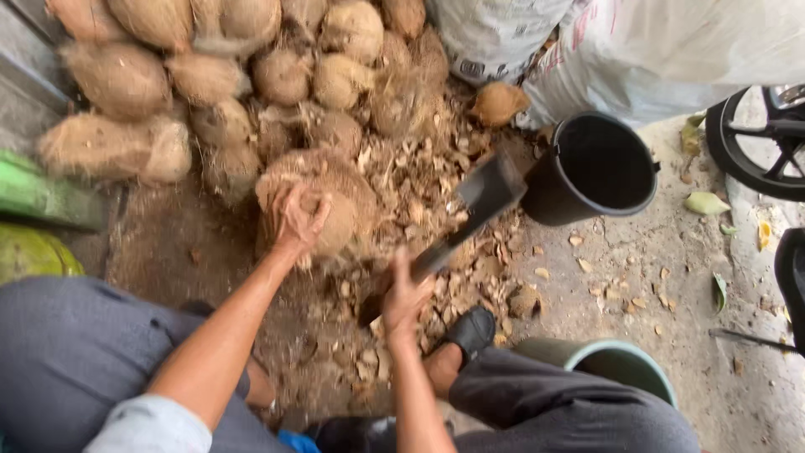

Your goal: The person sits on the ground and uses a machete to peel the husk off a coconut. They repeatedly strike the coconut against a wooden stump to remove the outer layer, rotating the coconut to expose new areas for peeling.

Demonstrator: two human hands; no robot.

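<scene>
Seen from above, on a ground littered with husk chips (419, 193): left hand (298, 220) spread over the top of a fibrous brown coconut (331, 201), fingers curled to steady it. Right hand (404, 298) wrapped tight around the handle of a broad dark cleaver (478, 205) (blade blurred), held angled just right of that coconut. Behind, a heap of husked coconuts (210, 75). To the right, a black bucket (625, 201) near white sacks (637, 46); lower right, a green bucket (625, 359) beside a grey-trousered knee and a black shoe (471, 329).
</scene>
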